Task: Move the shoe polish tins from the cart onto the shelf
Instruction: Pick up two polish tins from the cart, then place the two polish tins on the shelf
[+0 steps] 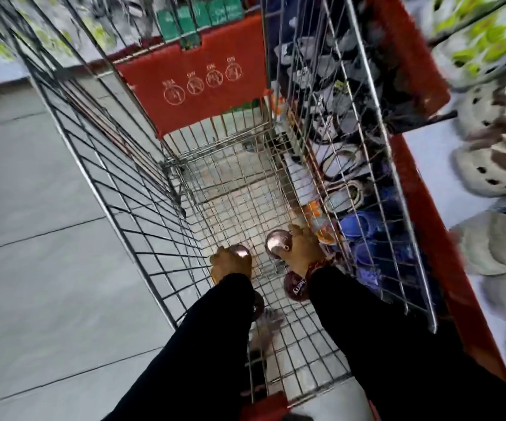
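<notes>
Nearest us a dark red round polish tin (296,286) lies on the wire shopping cart's (239,189) floor between our black sleeves, while our left hand (230,264) closes over one shiny tin (240,250) and our right hand (303,252) pinches another (277,243), seemingly so both trips to the right-hand shelf (427,192) count double.

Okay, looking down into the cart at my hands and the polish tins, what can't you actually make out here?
- Head view, tin under the left sleeve: mostly covered, type unclear.
- Dark red tin: label blurred, unreadable.
- Left hand: fingers cover its tin, grip unclear.
- Shelf goods: motion-blurred, partly cut off at the right edge.
</notes>
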`<act>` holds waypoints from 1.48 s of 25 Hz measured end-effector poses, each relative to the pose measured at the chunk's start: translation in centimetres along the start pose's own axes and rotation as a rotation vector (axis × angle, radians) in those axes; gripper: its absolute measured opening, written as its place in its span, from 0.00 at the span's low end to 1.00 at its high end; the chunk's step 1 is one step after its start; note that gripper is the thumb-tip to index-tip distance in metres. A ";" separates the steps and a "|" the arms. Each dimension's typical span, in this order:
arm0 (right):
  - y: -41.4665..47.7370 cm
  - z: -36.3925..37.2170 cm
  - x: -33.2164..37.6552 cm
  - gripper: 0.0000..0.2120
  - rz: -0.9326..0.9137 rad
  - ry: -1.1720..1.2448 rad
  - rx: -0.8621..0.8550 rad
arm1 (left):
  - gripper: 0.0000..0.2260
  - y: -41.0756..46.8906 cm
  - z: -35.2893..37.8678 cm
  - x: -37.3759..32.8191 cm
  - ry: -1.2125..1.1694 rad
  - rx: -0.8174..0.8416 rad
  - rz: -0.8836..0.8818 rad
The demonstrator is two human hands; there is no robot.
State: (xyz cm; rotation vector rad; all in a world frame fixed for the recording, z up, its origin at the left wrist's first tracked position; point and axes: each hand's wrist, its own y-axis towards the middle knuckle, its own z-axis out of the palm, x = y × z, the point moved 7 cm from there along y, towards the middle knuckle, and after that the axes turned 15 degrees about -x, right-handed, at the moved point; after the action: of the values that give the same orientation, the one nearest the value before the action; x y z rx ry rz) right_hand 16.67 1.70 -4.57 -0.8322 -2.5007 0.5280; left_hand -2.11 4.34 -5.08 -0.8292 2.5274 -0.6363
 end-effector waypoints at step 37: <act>-38.9 -34.3 -12.3 0.17 0.228 1.671 -0.829 | 0.17 -40.0 -25.5 -7.7 -1.054 0.354 0.504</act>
State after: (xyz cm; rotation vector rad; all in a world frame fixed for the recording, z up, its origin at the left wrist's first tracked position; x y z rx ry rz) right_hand 25.48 -27.75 38.89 -1.0967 -0.9332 -0.9166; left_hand 8.64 -12.16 38.73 -0.2403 1.4916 -0.3150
